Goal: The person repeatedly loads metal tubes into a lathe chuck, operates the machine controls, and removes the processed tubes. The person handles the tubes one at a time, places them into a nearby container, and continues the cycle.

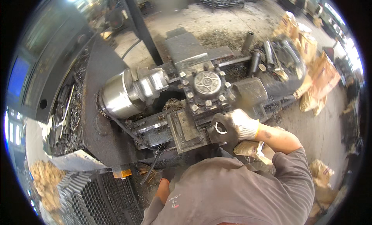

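My right hand [231, 125], in a white glove blackened over the fingers, is closed low beside the tool post [207, 83] of a lathe. The fingers curl around something dark by a bright curved rim, and I cannot make out what it is. My left hand [170, 173], in a dark glove with an orange cuff, hangs low by the machine's front, mostly hidden behind my grey shirt. A lever [152, 167] slants down just left of it. The shiny metal chuck [123, 94] carries a stepped, bright metal workpiece [152, 84] pointing toward the tool post.
Metal chips coat the lathe bed and the floor behind. Several metal tubes [268, 54] stand and lie at the right end. Brown paper sacks [319, 79] stand beyond them. Stacked perforated black crates [97, 194] fill the lower left. A chip-filled tray [64, 112] lies left.
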`<state>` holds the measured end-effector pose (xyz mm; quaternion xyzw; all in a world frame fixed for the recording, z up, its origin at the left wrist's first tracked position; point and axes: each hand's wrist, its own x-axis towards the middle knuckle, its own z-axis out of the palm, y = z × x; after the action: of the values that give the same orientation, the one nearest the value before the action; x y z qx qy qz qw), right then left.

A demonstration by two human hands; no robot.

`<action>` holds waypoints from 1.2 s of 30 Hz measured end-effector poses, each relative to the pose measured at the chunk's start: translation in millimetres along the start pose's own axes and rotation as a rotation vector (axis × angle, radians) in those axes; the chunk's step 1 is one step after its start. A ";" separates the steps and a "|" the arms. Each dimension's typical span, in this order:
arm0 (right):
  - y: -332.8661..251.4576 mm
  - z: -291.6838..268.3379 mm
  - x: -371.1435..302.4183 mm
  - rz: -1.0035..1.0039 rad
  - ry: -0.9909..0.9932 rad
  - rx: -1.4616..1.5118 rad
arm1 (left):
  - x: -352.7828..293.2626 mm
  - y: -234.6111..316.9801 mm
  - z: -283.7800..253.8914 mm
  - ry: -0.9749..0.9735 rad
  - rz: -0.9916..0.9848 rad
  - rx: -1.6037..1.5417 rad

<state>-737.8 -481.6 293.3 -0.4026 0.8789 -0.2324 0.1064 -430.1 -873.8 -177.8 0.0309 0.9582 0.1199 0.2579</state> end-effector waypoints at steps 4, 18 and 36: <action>8.3 -61.7 25.9 -0.369 0.230 0.447 | -44.8 7.7 0.7 -0.230 -0.118 -0.235; 128.8 -69.1 263.0 0.069 -0.312 -0.548 | -99.1 12.7 -47.6 1.315 -0.902 -1.348; 25.0 -19.6 318.8 0.096 -0.560 0.126 | -152.3 -20.7 -180.2 1.511 -0.722 -1.890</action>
<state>-969.8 -702.5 297.9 -0.4018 0.8172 -0.1611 0.3805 -388.8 -950.9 42.3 -0.5041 0.3607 0.6670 -0.4134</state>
